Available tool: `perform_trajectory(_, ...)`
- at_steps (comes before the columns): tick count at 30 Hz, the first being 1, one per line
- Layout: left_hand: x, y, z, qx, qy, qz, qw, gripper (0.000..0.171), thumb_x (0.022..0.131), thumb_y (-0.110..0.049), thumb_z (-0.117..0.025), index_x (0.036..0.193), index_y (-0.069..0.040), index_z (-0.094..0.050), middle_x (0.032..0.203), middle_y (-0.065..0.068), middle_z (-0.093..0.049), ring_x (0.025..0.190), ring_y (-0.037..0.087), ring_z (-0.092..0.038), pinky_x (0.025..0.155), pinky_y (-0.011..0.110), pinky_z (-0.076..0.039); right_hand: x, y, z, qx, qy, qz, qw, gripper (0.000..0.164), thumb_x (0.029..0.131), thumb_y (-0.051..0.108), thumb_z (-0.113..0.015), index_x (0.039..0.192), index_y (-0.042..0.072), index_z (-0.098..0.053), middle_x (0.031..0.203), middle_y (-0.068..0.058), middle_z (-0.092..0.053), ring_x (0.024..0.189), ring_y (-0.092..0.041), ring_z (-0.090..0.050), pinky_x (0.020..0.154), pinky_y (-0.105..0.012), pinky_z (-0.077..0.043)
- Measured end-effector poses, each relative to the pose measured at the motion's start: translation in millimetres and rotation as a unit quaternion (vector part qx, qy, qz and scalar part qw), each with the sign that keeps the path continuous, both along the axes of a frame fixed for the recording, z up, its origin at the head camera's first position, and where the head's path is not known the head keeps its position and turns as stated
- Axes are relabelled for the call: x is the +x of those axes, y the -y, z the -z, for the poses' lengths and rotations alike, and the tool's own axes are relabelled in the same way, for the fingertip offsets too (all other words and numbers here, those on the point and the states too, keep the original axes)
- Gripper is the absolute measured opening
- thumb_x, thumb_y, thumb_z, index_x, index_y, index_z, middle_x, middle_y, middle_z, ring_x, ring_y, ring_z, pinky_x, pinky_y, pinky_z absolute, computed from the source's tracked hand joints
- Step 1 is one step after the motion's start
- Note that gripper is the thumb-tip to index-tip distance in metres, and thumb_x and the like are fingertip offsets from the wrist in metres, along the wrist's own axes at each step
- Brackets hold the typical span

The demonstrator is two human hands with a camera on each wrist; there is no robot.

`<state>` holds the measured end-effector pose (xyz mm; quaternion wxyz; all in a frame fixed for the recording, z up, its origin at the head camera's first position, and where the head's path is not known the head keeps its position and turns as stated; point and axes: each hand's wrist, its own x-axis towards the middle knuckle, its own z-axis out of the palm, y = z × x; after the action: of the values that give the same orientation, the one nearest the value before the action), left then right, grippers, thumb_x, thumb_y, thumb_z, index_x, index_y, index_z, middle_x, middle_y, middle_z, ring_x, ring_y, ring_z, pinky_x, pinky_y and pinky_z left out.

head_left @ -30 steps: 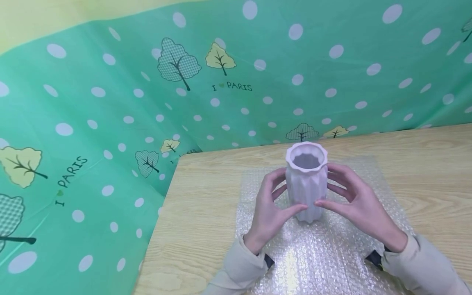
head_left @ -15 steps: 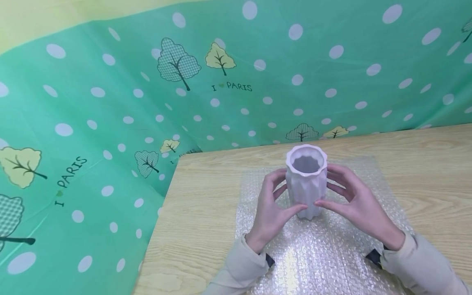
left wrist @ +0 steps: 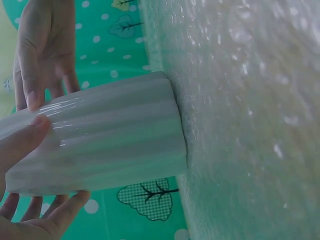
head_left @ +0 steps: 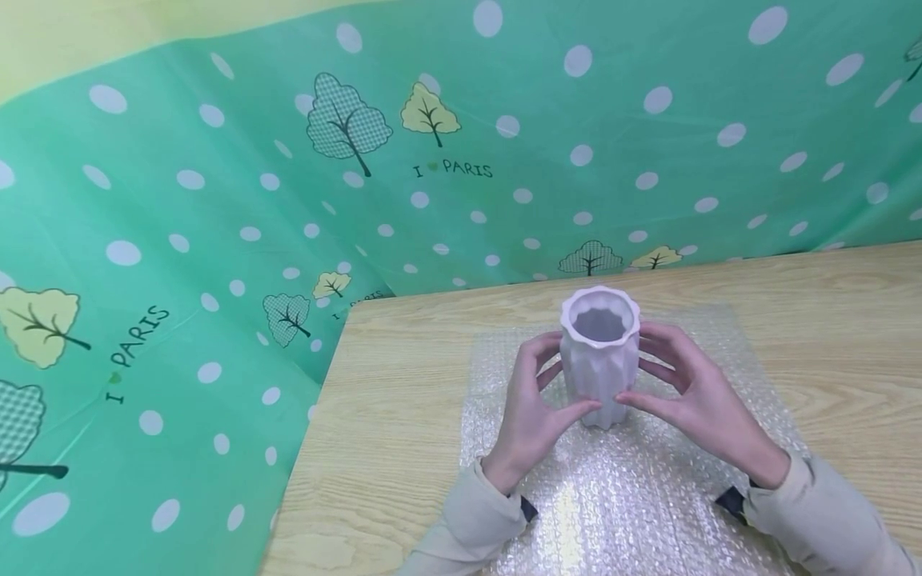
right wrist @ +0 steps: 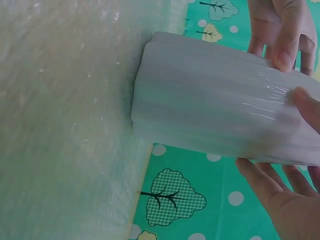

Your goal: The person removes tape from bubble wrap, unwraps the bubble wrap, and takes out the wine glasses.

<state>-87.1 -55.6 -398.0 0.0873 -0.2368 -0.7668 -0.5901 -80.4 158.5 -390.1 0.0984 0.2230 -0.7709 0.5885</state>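
A white fluted vase [head_left: 601, 364] with a scalloped rim stands about upright on a sheet of bubble wrap [head_left: 612, 496]. My left hand [head_left: 529, 408] holds its left side, thumb across the front and fingers round the back. From the other side my right hand [head_left: 691, 400] grips it the same way, the two thumbs a little apart. In the left wrist view the vase's glossy side [left wrist: 115, 135] runs down to a base that meets the wrap. The right wrist view also shows the base of the vase [right wrist: 200, 95] against the wrap.
The bubble wrap lies flat on a light wood-grain table [head_left: 389, 400]. Behind and to the left hangs a green curtain [head_left: 252, 200] with white dots and printed trees. Black bands [head_left: 731, 501] show at both sleeve cuffs.
The vase's rim has come down and toward me while its base has shifted slightly away, so more of the opening shows. Both hands keep nearly the same place on it.
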Motion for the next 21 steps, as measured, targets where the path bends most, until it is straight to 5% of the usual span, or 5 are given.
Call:
perform_trajectory(9,0.4,0.6,0.7,-0.006,-0.005,0.004,1.0000,0.085,0.069,0.001,-0.086,0.138,-0.009,-0.038,0.143,0.005,-0.045,0.132,0.020,-0.049,0.107,0.029,-0.047,1.2,-1.6,0.0,0.013,0.016,0.008,1.000,0.091,0.065,-0.016,-0.082,0.144,0.002,-0.041,0.142,-0.004,-0.049,0.124,0.006,-0.049,0.098,-0.014,-0.048)
perform_trajectory(21,0.7,1.0,-0.2,-0.024,-0.007,0.011,0.9996,0.085,0.071,-0.002,-0.086,0.140,-0.010,-0.036,0.143,0.004,-0.043,0.133,0.019,-0.048,0.107,0.028,-0.047,0.6,-2.3,2.0,0.007,0.005,-0.005,1.000,0.087,0.065,-0.017,-0.082,0.140,-0.001,-0.041,0.139,0.009,-0.049,0.124,0.005,-0.050,0.098,-0.014,-0.048)
